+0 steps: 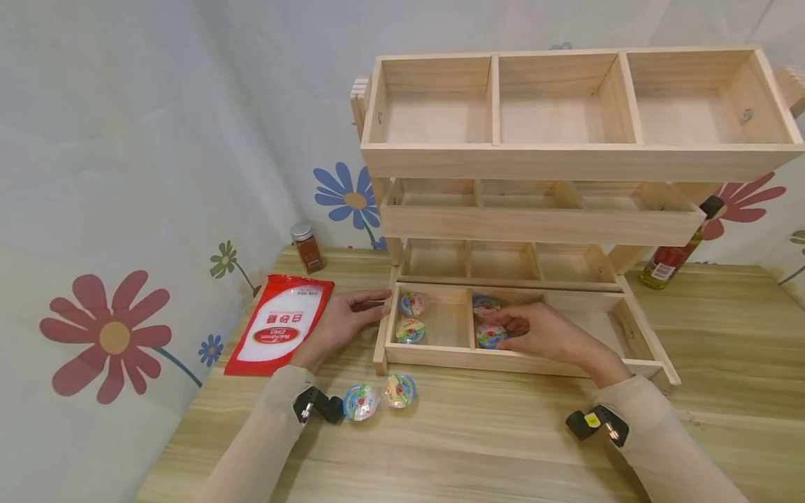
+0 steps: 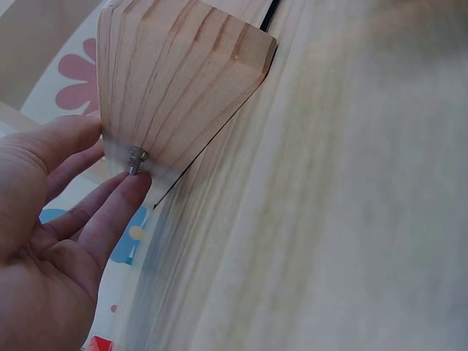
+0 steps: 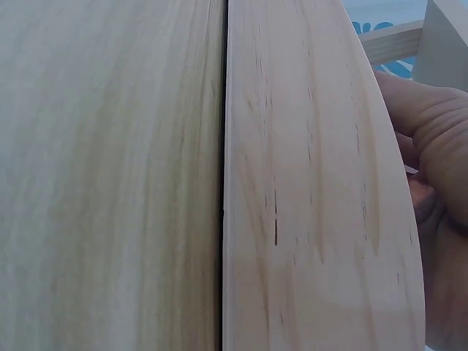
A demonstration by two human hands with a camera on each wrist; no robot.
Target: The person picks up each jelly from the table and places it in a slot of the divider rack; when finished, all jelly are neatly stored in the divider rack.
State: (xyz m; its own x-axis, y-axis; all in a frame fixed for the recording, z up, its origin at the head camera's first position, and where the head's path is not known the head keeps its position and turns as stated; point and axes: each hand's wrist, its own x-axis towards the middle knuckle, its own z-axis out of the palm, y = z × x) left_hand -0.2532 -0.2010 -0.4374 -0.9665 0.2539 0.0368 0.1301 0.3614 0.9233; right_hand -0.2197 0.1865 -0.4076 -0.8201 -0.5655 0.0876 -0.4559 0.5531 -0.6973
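Observation:
A tiered wooden rack (image 1: 528, 360) stands on the table. My right hand (image 1: 547, 335) reaches into the middle compartment of its lowest tray and pinches a jelly cup (image 1: 490, 337) between thumb and fingers. Just behind that cup lies another jelly cup (image 1: 484, 305). Two more lie in the left compartment, a rear cup (image 1: 411, 303) and a front cup (image 1: 411, 331). My left hand (image 1: 339, 325) touches the rack's left side, its fingertips against the wooden end piece (image 2: 183, 80) beside a metal bolt (image 2: 137, 157). In the right wrist view, the front board (image 3: 314, 190) hides my right fingertips.
Two jelly cups, one left (image 1: 360, 402) and one right (image 1: 400, 390), lie on the table before the rack. A red-and-white sugar bag (image 1: 279, 325) is under my left wrist. A spice jar (image 1: 307, 248) stands behind it, and a bottle (image 1: 669, 258) stands right of the rack.

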